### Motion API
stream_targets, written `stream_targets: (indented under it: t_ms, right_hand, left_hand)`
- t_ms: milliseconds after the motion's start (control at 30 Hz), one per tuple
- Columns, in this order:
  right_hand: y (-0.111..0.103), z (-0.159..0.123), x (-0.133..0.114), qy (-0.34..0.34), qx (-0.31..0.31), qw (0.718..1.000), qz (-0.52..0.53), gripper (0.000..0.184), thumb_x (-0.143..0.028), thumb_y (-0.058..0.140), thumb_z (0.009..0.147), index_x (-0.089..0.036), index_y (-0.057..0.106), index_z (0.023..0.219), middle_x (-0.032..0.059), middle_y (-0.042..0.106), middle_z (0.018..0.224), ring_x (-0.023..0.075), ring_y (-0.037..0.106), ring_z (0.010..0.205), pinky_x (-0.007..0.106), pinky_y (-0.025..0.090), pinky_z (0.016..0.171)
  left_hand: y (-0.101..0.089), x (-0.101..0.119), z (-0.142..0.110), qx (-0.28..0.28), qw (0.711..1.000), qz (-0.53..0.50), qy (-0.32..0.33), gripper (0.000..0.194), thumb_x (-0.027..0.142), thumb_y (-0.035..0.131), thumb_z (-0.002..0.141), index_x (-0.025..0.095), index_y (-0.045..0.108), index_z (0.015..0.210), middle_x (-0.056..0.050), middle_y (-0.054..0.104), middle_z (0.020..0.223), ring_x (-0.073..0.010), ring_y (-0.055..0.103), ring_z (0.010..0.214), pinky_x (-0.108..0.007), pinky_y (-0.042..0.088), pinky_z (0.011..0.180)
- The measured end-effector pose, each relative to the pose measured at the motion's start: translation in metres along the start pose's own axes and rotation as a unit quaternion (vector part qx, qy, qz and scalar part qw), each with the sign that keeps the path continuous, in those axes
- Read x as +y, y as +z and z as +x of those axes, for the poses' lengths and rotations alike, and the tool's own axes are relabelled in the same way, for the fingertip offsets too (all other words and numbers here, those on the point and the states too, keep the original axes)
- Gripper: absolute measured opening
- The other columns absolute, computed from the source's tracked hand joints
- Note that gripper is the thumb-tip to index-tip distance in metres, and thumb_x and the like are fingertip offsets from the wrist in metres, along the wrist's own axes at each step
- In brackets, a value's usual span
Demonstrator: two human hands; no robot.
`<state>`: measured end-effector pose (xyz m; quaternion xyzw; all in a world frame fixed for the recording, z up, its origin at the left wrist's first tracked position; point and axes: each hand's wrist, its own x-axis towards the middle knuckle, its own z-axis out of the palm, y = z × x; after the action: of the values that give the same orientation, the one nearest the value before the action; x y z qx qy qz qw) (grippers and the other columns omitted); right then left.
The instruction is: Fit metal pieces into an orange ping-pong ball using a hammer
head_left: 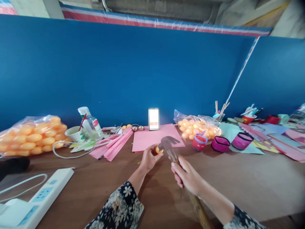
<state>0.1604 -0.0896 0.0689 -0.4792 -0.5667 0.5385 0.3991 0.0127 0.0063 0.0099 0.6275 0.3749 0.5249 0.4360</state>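
Observation:
My left hand (149,158) pinches a small orange ball (158,150) against the brown table (95,187), just in front of a pink paper sheet (152,137). My right hand (188,176) is wrapped round the wooden handle of a claw hammer (169,143). The hammer's metal head is blurred by motion and sits right at the ball, touching or nearly touching it. Both forearms come in from the bottom edge in dark floral sleeves.
A bag of orange balls (30,135) lies far left, another bag (197,125) behind right. Pink paper strips (114,144), a paper cup (75,133), a bottle (91,124), small coloured pots (220,143), a white power strip (35,198) and a blue back wall surround the spot.

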Motion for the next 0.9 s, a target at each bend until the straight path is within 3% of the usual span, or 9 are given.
stream_targets:
  t_ms: [667,900]
  right_hand:
    - [-0.0009,-0.0030,0.0057,-0.015,0.004,0.999,-0.030,0.018,-0.038,0.038,0.084,-0.021,0.035,0.078,-0.0076,0.040,0.062,0.0025,0.034,0.037,0.015,0.032,0.032]
    - [-0.0017,-0.0055,0.0044,0.002,-0.005,1.000,-0.014,0.020,-0.040,0.039,0.083,-0.020,0.038,0.082,-0.0079,0.039,0.061,0.0025,0.034,0.037,0.015,0.031,0.032]
  left_hand:
    - [0.0002,-0.0017,0.0000,0.021,0.999,0.043,-0.004,0.037,0.024,0.066,0.061,0.014,0.062,0.097,-0.004,0.066,0.084,-0.0155,0.060,0.074,-0.026,0.048,0.069]
    - [0.0006,-0.0018,-0.0003,0.018,1.000,0.013,-0.013,0.038,0.023,0.066,0.061,0.013,0.062,0.098,-0.006,0.066,0.087,-0.0162,0.061,0.075,-0.027,0.048,0.071]
